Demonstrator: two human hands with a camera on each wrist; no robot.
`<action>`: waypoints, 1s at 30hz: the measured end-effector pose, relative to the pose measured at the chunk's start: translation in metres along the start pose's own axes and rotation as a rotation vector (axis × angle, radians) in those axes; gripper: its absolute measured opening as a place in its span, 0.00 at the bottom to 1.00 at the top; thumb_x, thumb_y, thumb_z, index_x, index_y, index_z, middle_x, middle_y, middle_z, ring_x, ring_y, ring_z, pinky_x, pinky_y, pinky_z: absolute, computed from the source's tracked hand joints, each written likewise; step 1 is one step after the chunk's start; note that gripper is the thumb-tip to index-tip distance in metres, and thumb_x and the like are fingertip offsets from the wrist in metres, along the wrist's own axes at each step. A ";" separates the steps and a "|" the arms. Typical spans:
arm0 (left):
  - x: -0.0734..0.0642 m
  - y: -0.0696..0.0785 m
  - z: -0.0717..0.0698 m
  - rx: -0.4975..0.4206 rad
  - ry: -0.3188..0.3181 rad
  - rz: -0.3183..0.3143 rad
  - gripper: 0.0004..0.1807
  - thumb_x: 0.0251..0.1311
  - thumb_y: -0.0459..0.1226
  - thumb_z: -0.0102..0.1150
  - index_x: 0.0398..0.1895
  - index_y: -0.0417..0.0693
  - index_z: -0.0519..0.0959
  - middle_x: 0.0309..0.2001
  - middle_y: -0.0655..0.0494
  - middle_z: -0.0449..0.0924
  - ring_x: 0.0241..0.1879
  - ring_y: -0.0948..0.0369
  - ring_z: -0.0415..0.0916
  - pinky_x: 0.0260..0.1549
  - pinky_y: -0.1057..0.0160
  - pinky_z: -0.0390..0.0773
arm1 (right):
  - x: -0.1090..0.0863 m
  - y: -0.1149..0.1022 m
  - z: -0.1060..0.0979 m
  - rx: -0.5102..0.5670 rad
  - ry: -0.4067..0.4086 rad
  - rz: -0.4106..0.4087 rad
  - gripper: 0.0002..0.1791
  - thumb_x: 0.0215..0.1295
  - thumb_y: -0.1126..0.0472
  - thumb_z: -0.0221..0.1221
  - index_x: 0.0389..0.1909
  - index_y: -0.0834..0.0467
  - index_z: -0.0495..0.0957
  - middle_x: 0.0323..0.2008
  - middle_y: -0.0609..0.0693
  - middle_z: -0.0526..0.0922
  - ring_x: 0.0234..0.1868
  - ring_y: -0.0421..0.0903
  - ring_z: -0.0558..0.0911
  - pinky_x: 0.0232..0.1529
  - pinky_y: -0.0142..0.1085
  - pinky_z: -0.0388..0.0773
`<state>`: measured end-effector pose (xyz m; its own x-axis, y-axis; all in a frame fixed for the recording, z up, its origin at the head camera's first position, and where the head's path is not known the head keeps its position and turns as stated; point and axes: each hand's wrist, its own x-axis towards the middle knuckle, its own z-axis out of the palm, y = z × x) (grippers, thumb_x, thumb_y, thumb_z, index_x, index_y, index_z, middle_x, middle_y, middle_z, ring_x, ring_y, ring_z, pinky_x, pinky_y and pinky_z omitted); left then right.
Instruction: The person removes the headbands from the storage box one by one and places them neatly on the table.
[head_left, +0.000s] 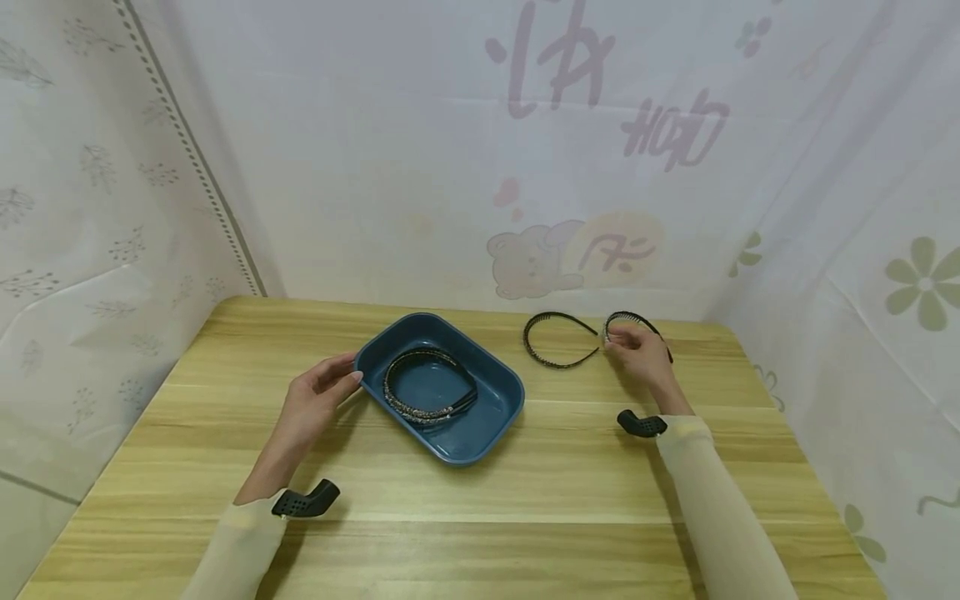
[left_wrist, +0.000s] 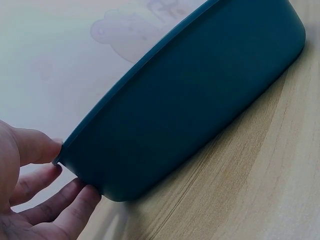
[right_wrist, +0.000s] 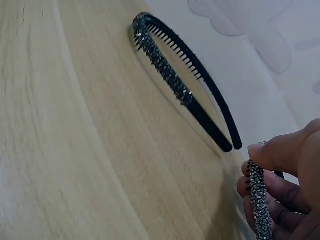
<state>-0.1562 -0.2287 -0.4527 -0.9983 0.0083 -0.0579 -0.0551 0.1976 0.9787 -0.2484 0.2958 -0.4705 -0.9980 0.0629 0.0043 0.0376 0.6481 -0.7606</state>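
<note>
A dark blue plastic basin (head_left: 489,427) rests on the wooden table, with several glittery black headbands (head_left: 417,413) lying together inside. My left hand (head_left: 311,402) holds the basin at its left corner. In the left wrist view, the thumb (left_wrist: 37,146) is on the rim while the fingers touch the outer wall. To the right, my right hand (head_left: 637,357) pinches a toothed headband (right_wrist: 260,202) covered in sparkling stones. Just left of that hand, another black headband (right_wrist: 162,70) lies on the table, its open ends pointing toward the hand.
The light wooden table (head_left: 480,550) reaches back to a printed cloth (head_left: 375,183) hanging behind it. More patterned cloth hangs at the left and right sides. A black wrist device (head_left: 307,500) is worn on each sleeve.
</note>
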 end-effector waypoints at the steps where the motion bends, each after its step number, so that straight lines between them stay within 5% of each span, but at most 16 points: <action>1: 0.000 0.000 0.000 0.001 0.001 0.000 0.28 0.75 0.43 0.58 0.72 0.40 0.70 0.66 0.37 0.73 0.51 0.78 0.77 0.52 0.81 0.78 | 0.000 0.001 0.000 -0.008 -0.003 0.002 0.22 0.74 0.56 0.62 0.65 0.58 0.77 0.58 0.62 0.83 0.58 0.59 0.81 0.57 0.50 0.81; 20: -0.001 0.001 -0.001 0.001 -0.010 -0.013 0.29 0.75 0.43 0.57 0.73 0.40 0.69 0.67 0.37 0.72 0.51 0.79 0.77 0.52 0.81 0.77 | -0.002 0.006 0.001 -0.064 0.011 -0.009 0.18 0.72 0.54 0.64 0.57 0.57 0.83 0.53 0.59 0.86 0.53 0.57 0.84 0.55 0.50 0.81; 30: 0.000 0.001 -0.001 -0.002 -0.005 -0.012 0.29 0.75 0.43 0.58 0.73 0.40 0.69 0.68 0.37 0.72 0.51 0.79 0.77 0.52 0.81 0.77 | -0.007 -0.003 -0.007 -0.004 -0.006 -0.005 0.24 0.74 0.52 0.62 0.66 0.58 0.77 0.58 0.59 0.83 0.57 0.57 0.81 0.46 0.32 0.79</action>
<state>-0.1562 -0.2298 -0.4518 -0.9974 0.0104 -0.0710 -0.0676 0.1957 0.9783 -0.2411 0.2982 -0.4636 -0.9984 0.0556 0.0043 0.0331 0.6515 -0.7579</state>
